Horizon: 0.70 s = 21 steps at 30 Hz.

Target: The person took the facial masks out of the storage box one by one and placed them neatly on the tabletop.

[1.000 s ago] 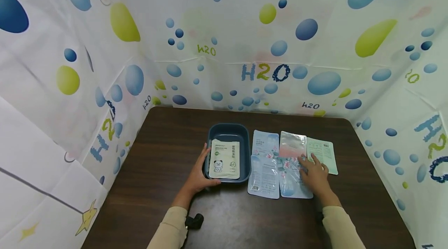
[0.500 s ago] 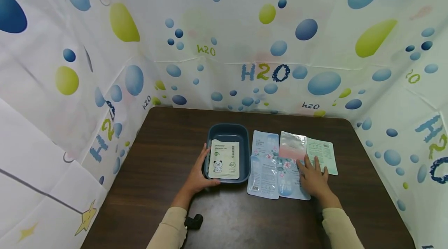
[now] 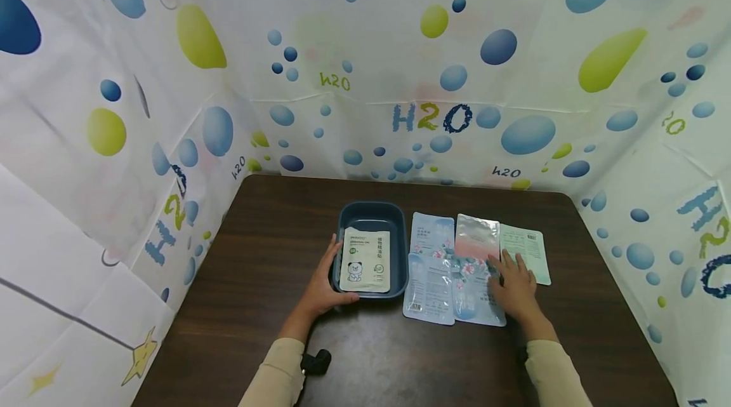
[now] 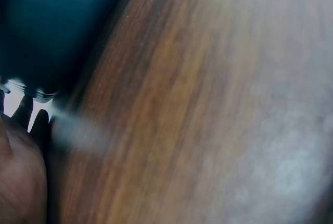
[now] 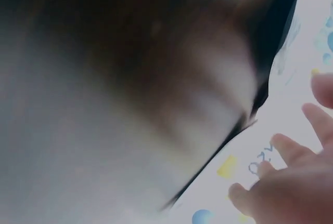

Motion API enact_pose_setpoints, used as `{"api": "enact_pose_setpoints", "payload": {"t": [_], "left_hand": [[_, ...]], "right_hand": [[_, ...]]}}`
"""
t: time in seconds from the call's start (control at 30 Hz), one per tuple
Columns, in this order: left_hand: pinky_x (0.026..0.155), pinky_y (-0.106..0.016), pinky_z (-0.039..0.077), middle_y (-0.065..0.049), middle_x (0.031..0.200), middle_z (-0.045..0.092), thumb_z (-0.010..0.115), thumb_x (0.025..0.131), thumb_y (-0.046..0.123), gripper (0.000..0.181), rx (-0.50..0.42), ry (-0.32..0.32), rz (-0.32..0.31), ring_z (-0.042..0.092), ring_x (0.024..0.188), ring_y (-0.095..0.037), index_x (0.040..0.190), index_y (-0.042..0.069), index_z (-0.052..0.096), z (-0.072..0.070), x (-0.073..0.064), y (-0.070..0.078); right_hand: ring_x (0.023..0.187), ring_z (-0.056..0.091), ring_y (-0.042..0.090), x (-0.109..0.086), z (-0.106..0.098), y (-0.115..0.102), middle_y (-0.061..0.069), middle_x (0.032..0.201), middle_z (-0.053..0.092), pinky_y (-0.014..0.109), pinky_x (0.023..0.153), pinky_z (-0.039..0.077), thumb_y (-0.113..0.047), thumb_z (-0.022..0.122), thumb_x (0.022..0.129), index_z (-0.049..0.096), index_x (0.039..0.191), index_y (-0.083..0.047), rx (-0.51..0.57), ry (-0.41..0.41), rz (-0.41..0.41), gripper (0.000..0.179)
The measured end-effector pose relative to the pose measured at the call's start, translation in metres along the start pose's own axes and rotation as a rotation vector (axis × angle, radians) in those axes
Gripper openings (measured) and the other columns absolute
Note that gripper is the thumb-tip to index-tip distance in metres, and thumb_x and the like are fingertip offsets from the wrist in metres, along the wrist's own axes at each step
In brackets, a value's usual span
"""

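Note:
In the head view, a dark blue rectangular tray (image 3: 374, 211) holds a cream sachet (image 3: 365, 261) with a printed bear. My left hand (image 3: 322, 286) grips the tray's near left corner, fingers along the left wall and thumb at the front. To the right lie light blue flower-printed packets, one at the front left (image 3: 428, 293) and one at the front right (image 3: 476, 296), partly overlapping the packets behind. My right hand (image 3: 515, 289) lies over the front right packet's right edge, fingers extended. The right wrist view shows that hand's spread fingers (image 5: 289, 148); packets are not visible there.
Behind the front packets lie another blue packet (image 3: 433, 234), a silver-pink packet (image 3: 477, 237) and a pale green packet (image 3: 525, 251). Everything is on a dark wooden table (image 3: 394, 356). A bubble-printed curtain (image 3: 365, 127) surrounds its back and sides.
The front right packet has shifted slightly left under my right hand. That hand's fingers spread, then drew a little closer together. My left hand and the tray stay nearly still.

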<state>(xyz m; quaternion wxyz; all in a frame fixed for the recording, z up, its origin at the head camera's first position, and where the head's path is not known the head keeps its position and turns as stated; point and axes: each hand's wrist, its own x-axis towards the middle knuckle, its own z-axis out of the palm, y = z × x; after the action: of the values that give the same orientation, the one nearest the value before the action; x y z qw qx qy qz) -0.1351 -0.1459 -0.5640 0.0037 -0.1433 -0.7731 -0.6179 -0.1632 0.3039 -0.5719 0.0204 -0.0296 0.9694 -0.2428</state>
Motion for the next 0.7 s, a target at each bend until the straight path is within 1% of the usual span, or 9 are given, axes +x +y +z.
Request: {"api": "enact_pose_setpoints", "payload": {"t": [0.1, 0.2, 0.3, 0.37, 0.47, 0.63, 0.7], "left_hand": [[0.117, -0.076, 0.013, -0.022, 0.172, 0.001, 0.097, 0.061, 0.004, 0.123, -0.002, -0.001, -0.003, 0.002, 0.156, -0.05, 0.16, -0.004, 0.023, -0.001, 0.0, -0.001], [0.117, -0.076, 0.014, -0.021, 0.172, 0.001, 0.097, 0.061, 0.006, 0.124, 0.006, 0.0, -0.012, 0.003, 0.157, -0.049, 0.16, -0.003, 0.024, -0.001, 0.0, -0.002], [0.117, -0.075, 0.014, -0.019, 0.173, 0.001, 0.098, 0.06, 0.006, 0.124, 0.005, 0.001, -0.014, 0.003, 0.157, -0.047, 0.16, -0.003, 0.024, -0.001, 0.001, -0.003], [0.117, -0.075, 0.014, -0.019, 0.173, 0.002, 0.098, 0.06, 0.005, 0.124, 0.006, 0.004, -0.008, 0.003, 0.157, -0.048, 0.159, -0.003, 0.024, -0.001, 0.001, -0.004], [0.117, -0.075, 0.013, -0.019, 0.173, 0.002, 0.098, 0.059, 0.005, 0.125, 0.001, 0.006, 0.003, 0.003, 0.157, -0.048, 0.159, -0.004, 0.024, -0.001, 0.001, -0.005], [0.116, -0.076, 0.014, -0.022, 0.172, 0.002, 0.098, 0.059, 0.005, 0.124, -0.002, 0.003, 0.013, 0.003, 0.156, -0.05, 0.159, -0.004, 0.024, -0.001, 0.0, -0.006], [0.116, -0.076, 0.014, -0.022, 0.172, 0.001, 0.097, 0.058, 0.003, 0.125, 0.01, 0.003, 0.014, 0.003, 0.156, -0.05, 0.16, -0.003, 0.024, -0.001, 0.002, -0.015]], "right_hand": [[0.15, 0.016, 0.058, 0.003, -0.003, -0.006, 0.033, 0.162, 0.028, 0.077, 0.114, 0.012, -0.011, 0.057, 0.097, 0.046, 0.15, -0.001, 0.078, 0.046, -0.011, 0.055], [0.149, 0.021, 0.058, 0.009, -0.006, -0.015, 0.034, 0.161, 0.029, 0.074, 0.117, 0.016, -0.009, 0.058, 0.097, 0.043, 0.151, 0.001, 0.165, 0.072, -0.016, 0.057], [0.149, 0.024, 0.056, 0.015, -0.009, -0.027, 0.032, 0.162, 0.03, 0.072, 0.118, 0.019, -0.008, 0.059, 0.098, 0.042, 0.152, 0.001, 0.242, 0.097, -0.019, 0.057], [0.151, 0.024, 0.054, 0.021, -0.011, -0.037, 0.03, 0.163, 0.03, 0.07, 0.119, 0.019, -0.009, 0.058, 0.099, 0.042, 0.153, 0.0, 0.279, 0.109, -0.022, 0.057], [0.153, 0.023, 0.05, 0.028, -0.013, -0.053, 0.025, 0.165, 0.029, 0.069, 0.121, 0.018, -0.012, 0.058, 0.099, 0.04, 0.155, -0.005, 0.327, 0.106, -0.021, 0.059], [0.155, 0.022, 0.044, 0.04, -0.018, -0.082, 0.016, 0.169, 0.026, 0.067, 0.122, 0.02, -0.017, 0.058, 0.1, 0.034, 0.16, -0.016, 0.402, 0.067, -0.016, 0.065], [0.156, 0.023, 0.043, 0.045, -0.02, -0.094, 0.015, 0.17, 0.025, 0.065, 0.122, 0.023, -0.018, 0.058, 0.101, 0.032, 0.161, -0.016, 0.431, 0.059, -0.037, 0.066]]}}
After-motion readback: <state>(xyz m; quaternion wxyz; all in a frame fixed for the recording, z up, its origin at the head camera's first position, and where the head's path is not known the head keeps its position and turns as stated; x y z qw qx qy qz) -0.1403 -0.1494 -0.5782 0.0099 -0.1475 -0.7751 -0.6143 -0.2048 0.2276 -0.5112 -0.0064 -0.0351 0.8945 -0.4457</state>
